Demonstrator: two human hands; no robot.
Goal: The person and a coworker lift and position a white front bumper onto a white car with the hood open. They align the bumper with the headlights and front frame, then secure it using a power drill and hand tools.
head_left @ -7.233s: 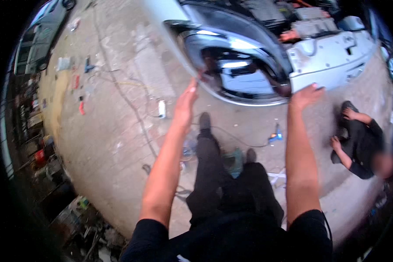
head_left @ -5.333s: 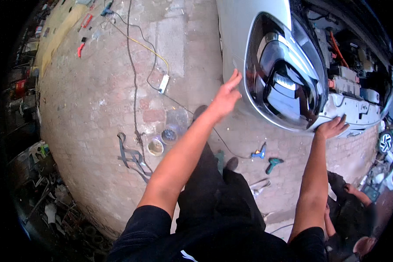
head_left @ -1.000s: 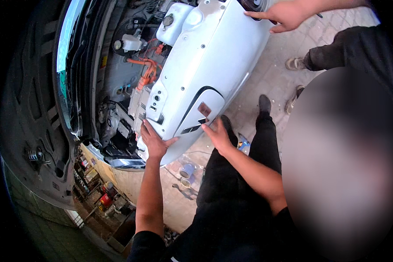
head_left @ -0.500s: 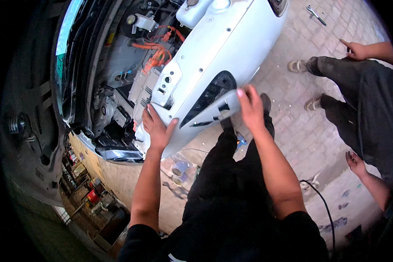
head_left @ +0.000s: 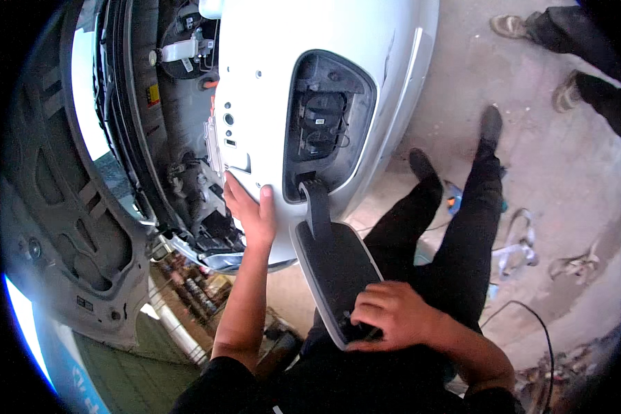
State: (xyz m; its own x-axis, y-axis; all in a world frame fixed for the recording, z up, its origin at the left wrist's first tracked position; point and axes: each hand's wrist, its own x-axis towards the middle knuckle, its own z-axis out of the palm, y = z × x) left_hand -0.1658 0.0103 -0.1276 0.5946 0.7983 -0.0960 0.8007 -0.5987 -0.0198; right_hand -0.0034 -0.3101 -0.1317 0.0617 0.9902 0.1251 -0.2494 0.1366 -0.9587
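A charging port flap (head_left: 338,265), dark on its inner side with a light rim, hangs swung out from the white car front on a curved black hinge arm (head_left: 316,210). My right hand (head_left: 397,314) grips the flap's near end, fingers curled over its inner face. Behind the flap the charging port recess (head_left: 324,117) lies uncovered, with two dark capped sockets and a thin cord inside. My left hand (head_left: 250,207) rests flat on the white panel (head_left: 269,138) left of the recess, fingers stretched and thumb apart.
To the left are the engine bay (head_left: 179,138) and the raised hood (head_left: 69,228). Another person's legs (head_left: 593,83) stand at the far right. A black cable (head_left: 541,317) and cloth-like scraps (head_left: 524,241) lie on the floor. Shelved clutter (head_left: 193,283) shows below the bumper.
The flap has swung from nearly closed to wide open toward me, with my right hand drawing its end down. My left hand stays on the panel. The view has shifted.
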